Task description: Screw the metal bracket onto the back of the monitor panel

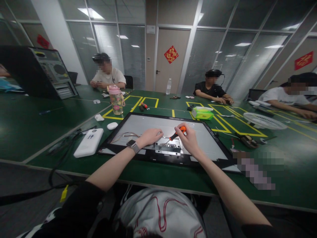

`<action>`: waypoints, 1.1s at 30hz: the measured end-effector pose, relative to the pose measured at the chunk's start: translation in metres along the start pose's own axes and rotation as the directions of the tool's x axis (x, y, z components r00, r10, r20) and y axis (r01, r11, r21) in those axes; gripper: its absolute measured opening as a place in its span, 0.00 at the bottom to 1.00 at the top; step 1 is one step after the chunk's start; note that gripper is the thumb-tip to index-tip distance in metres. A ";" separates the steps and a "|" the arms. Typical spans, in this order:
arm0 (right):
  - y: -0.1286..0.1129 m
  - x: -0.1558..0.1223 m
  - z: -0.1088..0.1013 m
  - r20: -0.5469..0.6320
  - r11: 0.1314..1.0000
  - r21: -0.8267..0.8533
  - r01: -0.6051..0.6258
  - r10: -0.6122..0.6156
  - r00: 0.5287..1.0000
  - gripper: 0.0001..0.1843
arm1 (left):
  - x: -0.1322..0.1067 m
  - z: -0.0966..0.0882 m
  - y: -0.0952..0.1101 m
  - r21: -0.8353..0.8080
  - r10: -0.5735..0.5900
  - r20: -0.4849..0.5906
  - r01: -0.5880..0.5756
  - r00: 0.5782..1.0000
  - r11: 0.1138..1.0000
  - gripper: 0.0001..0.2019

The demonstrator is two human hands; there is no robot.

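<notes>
A large flat display panel [128,127] with a black frame and grey back lies on the green table in front of me. My right hand [190,138] is closed round an orange and black screwdriver [174,136], tilted with its shaft pointing down and left. The shaft's tip is at a silvery metal bracket [170,150] near the panel's front edge; whether it sits in a screw I cannot tell. My left hand [150,136], with a watch on the wrist, lies over the panel just left of the bracket, fingers stretched out and holding nothing visible.
Left of the panel are a white power bank [88,142], a white case [112,126] and a pink-lided bottle [116,100]. Beyond it sits a green tissue pack [202,113]. A white round grille [264,120] and a dark tool [247,140] lie right. Several people sit around the table.
</notes>
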State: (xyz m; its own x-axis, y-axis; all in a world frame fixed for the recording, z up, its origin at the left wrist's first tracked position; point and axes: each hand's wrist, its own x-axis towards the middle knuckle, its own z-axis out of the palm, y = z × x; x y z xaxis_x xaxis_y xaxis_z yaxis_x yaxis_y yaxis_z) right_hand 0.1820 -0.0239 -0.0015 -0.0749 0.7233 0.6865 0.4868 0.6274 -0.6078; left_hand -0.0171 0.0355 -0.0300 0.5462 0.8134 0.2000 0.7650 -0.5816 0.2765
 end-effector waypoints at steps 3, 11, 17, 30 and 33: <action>-0.010 0.003 0.001 0.106 0.999 -0.008 0.054 -0.053 0.993 0.12 | 0.000 -0.001 0.002 0.004 -0.008 0.009 0.008 1.000 1.000 0.21; -0.022 0.022 0.013 0.273 0.990 0.042 0.137 -0.143 0.951 0.12 | 0.002 0.003 -0.003 0.017 -0.009 0.018 0.009 1.000 1.000 0.21; -0.022 0.038 0.024 0.264 0.988 0.131 0.076 -0.109 0.958 0.10 | 0.003 0.008 -0.006 0.033 -0.043 0.002 0.043 0.999 0.999 0.21; -0.005 0.025 0.028 0.060 0.970 0.103 0.220 -0.227 0.972 0.17 | 0.001 0.003 -0.002 0.038 -0.026 0.031 0.025 0.999 0.999 0.21; -0.006 0.026 0.025 0.029 0.965 0.143 0.222 -0.229 0.973 0.16 | 0.001 0.002 -0.001 0.059 -0.029 0.032 0.027 0.999 0.998 0.21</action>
State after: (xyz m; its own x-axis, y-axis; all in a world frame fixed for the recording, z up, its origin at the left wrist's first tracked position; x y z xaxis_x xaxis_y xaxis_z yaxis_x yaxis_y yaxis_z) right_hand 0.1549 -0.0017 0.0101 -0.2098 0.5689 0.7952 0.3288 0.8070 -0.4906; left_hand -0.0163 0.0370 -0.0314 0.5344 0.8297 0.1613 0.7983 -0.5582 0.2261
